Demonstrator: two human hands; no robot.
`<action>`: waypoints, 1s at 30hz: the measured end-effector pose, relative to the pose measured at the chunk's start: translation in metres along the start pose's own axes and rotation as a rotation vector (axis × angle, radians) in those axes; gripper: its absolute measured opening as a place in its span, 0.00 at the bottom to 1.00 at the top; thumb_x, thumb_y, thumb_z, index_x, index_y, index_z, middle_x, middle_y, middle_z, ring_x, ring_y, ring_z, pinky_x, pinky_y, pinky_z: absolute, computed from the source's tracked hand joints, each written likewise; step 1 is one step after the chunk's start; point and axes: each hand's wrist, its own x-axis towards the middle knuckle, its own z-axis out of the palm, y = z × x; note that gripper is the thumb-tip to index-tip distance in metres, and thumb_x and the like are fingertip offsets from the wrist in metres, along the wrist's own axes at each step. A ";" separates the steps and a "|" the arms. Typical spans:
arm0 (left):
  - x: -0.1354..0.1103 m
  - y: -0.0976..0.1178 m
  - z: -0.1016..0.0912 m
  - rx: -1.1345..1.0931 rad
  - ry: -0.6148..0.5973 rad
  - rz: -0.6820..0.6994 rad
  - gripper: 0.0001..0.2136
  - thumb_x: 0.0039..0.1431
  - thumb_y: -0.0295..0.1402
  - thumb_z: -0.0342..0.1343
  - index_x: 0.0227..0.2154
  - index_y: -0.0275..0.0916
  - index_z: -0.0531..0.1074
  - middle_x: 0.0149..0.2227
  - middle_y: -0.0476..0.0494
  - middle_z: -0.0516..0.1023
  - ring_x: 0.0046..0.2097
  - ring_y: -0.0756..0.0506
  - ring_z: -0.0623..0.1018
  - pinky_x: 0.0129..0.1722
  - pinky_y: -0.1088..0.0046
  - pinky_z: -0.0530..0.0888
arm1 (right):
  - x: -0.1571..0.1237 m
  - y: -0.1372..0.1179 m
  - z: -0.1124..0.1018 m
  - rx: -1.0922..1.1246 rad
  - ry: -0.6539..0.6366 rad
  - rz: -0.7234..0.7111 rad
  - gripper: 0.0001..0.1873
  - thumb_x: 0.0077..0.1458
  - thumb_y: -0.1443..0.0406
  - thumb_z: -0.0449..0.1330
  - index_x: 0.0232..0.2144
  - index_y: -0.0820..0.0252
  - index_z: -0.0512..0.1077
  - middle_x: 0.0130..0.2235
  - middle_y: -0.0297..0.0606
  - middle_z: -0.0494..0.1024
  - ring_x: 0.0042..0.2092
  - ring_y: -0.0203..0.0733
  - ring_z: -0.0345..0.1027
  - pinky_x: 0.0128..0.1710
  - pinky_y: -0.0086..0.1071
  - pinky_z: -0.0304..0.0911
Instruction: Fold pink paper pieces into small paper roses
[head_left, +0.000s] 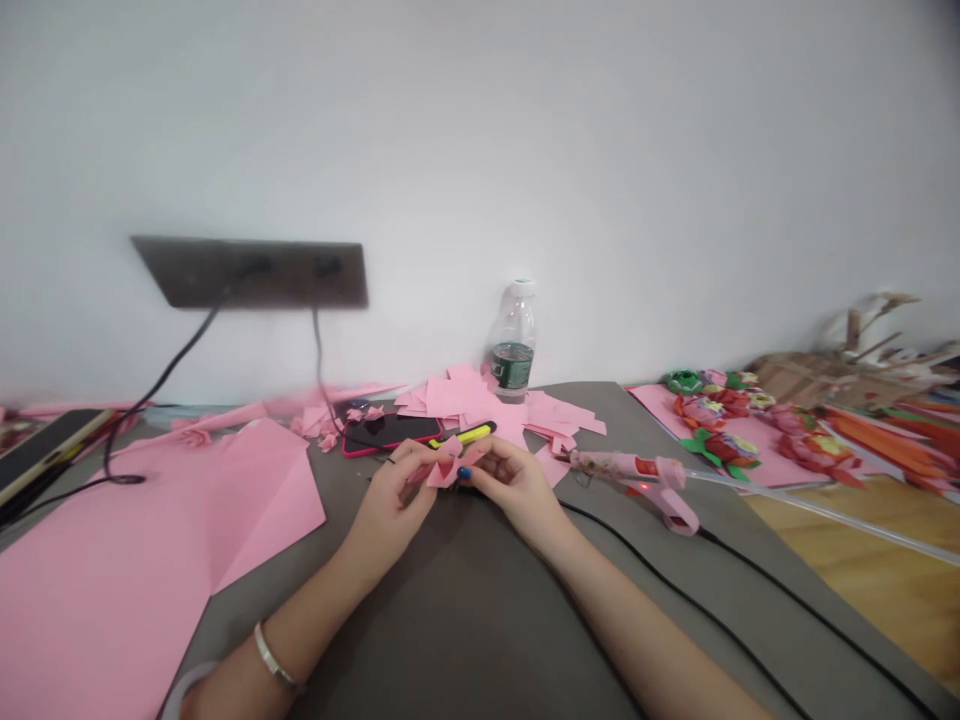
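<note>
While the left hand [391,495] and right hand [514,482] pinch a small piece of folded pink paper [442,470] between them, a pink glue gun [630,467] lies at three o'clock and pink paper scraps [480,400] at twelve.

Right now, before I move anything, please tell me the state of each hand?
Left hand: closed, pinching a folded pink paper piece.
Right hand: closed, pinching the same folded pink paper piece.

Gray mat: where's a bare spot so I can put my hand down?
Bare gray mat lies below the left hand and right hand, between the big pink paper and the black cord. It's crowded behind the hands, around the phone, pink scraps and glue gun.
</note>
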 end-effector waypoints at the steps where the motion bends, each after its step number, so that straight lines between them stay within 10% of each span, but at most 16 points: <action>1: 0.000 0.000 0.000 0.006 0.004 -0.003 0.08 0.60 0.26 0.50 0.37 0.40 0.74 0.37 0.44 0.71 0.41 0.45 0.74 0.43 0.71 0.70 | 0.000 -0.001 0.000 0.004 0.000 -0.011 0.12 0.47 0.59 0.70 0.29 0.58 0.72 0.31 0.32 0.75 0.32 0.35 0.70 0.33 0.29 0.67; 22: -0.001 0.000 -0.001 -0.051 0.008 0.026 0.09 0.61 0.25 0.49 0.38 0.39 0.74 0.38 0.45 0.71 0.42 0.47 0.73 0.43 0.73 0.70 | 0.000 0.000 -0.004 -0.046 -0.025 0.071 0.13 0.47 0.57 0.69 0.30 0.59 0.74 0.31 0.35 0.78 0.33 0.39 0.71 0.36 0.33 0.68; 30: 0.003 -0.005 0.004 -0.493 0.138 -0.327 0.16 0.50 0.32 0.65 0.43 0.39 0.74 0.43 0.44 0.78 0.42 0.47 0.77 0.42 0.74 0.72 | 0.000 0.002 -0.002 0.002 -0.034 0.046 0.15 0.49 0.54 0.68 0.33 0.58 0.74 0.32 0.36 0.78 0.34 0.39 0.73 0.38 0.35 0.69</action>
